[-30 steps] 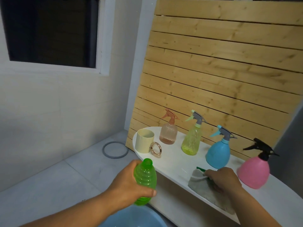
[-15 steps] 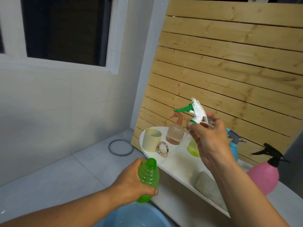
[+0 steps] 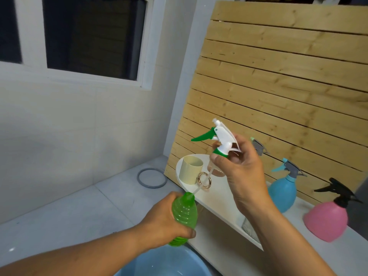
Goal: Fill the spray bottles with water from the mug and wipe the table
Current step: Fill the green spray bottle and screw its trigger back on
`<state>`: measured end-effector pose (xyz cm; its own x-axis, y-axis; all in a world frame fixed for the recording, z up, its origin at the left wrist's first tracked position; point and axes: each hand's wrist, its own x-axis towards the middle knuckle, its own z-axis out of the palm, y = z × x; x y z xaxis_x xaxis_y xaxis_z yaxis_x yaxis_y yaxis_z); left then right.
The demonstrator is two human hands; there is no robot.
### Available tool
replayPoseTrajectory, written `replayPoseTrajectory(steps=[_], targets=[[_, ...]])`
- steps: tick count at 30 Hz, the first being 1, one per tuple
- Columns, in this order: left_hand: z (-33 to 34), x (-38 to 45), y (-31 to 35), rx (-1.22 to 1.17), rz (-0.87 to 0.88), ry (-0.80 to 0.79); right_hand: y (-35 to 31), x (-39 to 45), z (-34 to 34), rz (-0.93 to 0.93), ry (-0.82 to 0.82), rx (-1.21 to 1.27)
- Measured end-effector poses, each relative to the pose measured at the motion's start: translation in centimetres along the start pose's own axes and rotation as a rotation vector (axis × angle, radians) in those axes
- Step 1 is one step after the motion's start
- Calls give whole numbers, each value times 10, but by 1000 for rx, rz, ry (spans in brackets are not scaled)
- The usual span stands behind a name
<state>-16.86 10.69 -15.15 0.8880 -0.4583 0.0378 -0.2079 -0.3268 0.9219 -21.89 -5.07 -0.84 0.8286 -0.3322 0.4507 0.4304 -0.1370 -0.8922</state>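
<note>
My left hand (image 3: 159, 220) grips a ribbed green bottle (image 3: 184, 214) upright, just off the table's near edge and above a blue basin. My right hand (image 3: 241, 174) holds the white and green spray head (image 3: 221, 140) above it. The head's thin clear tube slants down and its tip is at the bottle's open neck. A cream mug (image 3: 191, 169) with a gold ring handle stands on the white table (image 3: 217, 200) at its left end. A blue spray bottle (image 3: 283, 193) and a pink one (image 3: 328, 218) stand to the right. A grey cloth (image 3: 249, 228) peeks from behind my right forearm.
A blue basin (image 3: 169, 261) sits low below the green bottle. A slatted wooden panel (image 3: 278, 92) leans behind the table. A grey ring (image 3: 152, 178) lies on the tiled floor. Two more spray bottles are mostly hidden behind my right hand.
My right hand left the cloth, picked up the spray head and raised it. Now its tube tip has come to the neck of the green bottle, which my left hand keeps holding.
</note>
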Motion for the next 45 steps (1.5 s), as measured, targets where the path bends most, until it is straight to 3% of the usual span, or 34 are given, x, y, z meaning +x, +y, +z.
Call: replayPoseTrajectory(steps=[6,17,31,35,41,45], targets=[[2,-1,3,5,4,-4,15,-6,2,82,-169,-90],[4,1,5,42,15,18,23,-10,-10,49,-487,-598],[6,-3,6,68,45,-43,20,-10,-17,76,-648,-736],[6,1,9,30,65,-40,23,-10,-18,75,-614,-661],[3,3,12,-1,71,-65,30,-10,-26,162,-588,-319],[0,-2,13,1,78,-100,33,-11,-28,202,-598,-256]])
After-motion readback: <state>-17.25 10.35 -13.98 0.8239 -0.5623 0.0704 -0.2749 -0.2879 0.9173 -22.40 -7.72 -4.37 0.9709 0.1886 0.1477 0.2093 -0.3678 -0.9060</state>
